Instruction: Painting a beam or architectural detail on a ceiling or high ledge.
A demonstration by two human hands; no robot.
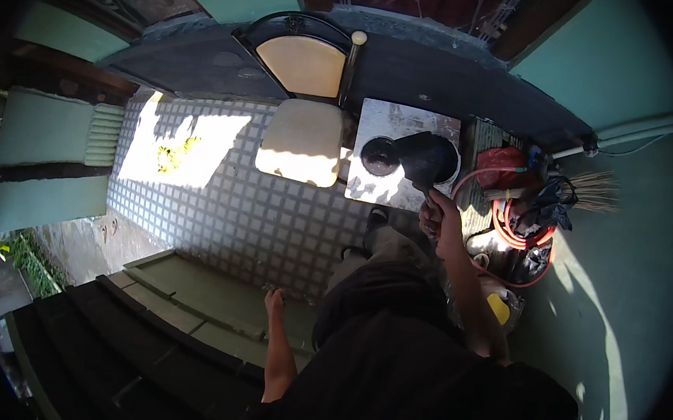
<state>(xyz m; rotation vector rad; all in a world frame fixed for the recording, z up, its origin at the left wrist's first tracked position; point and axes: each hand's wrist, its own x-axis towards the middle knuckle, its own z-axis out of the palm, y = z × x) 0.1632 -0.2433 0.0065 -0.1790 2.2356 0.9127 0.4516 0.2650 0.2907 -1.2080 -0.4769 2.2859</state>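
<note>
Head view: the black pan-like implement (426, 155) is clasped by its handle in the right grip (446, 222) over the pale counter (374, 115), so the dark bowl (379, 156) could be knocked by a leftward swing; for the left grip (275, 301), closure and contents cannot be told.

Around a brown-framed, dark reddish window (425, 2), a pale green wall (597, 53) with a dark grey lower band (459, 78) backs a grey-checked tile floor (223, 218), where a black-framed chair (301, 133) with cream padding stands and bright sunlight (215, 141) falls in a ragged patch to its left.
</note>
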